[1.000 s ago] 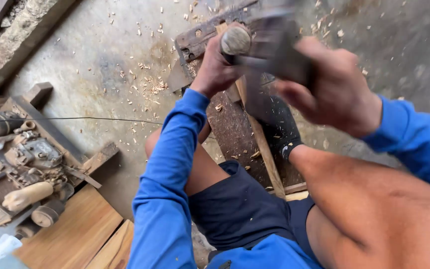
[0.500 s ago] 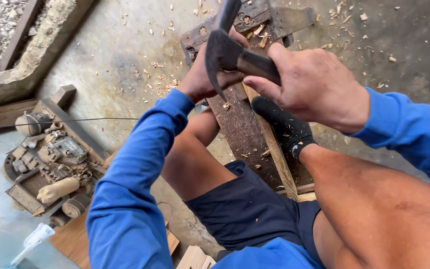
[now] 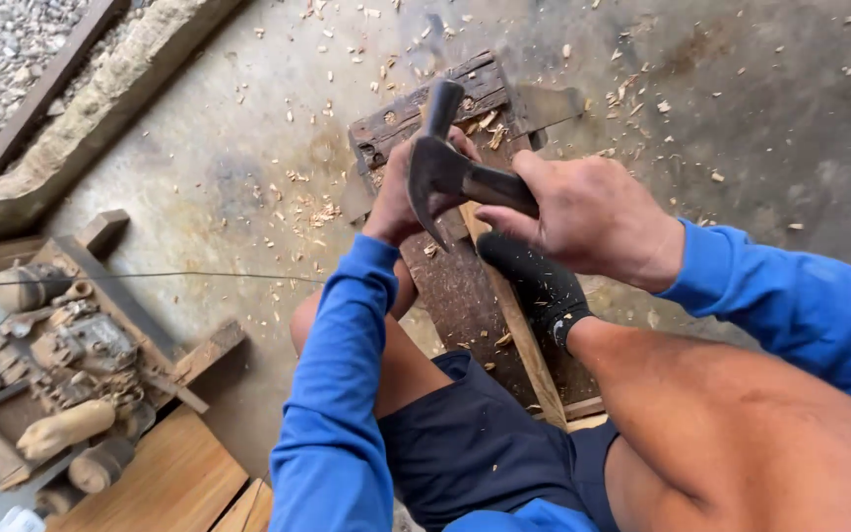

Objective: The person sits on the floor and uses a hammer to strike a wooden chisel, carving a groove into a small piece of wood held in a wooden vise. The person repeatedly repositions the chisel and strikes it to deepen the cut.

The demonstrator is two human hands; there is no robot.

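Note:
My right hand (image 3: 593, 212) grips the handle of a dark iron hatchet (image 3: 437, 169), whose head hangs just over my left hand (image 3: 394, 205). The left hand is closed around a small piece of wood stood on a dark, worn board (image 3: 460, 296); the hatchet head hides most of that piece. A pale wooden strip (image 3: 522, 340) lies along the board. My foot in a black sock (image 3: 542, 288) presses on the board and strip just below my right hand. Both sleeves are blue.
Wood chips are scattered over the concrete floor (image 3: 248, 167). A wooden toolbox (image 3: 61, 369) full of rusty tools sits at the left, with light planks (image 3: 164, 483) beside it. A concrete curb (image 3: 81, 128) and gravel lie at the upper left. A thin wire (image 3: 199, 275) crosses the floor.
The hatchet has swung down from beside the left hand to just over it. My left hand has kept its grip on the wood, and the view has shifted slightly.

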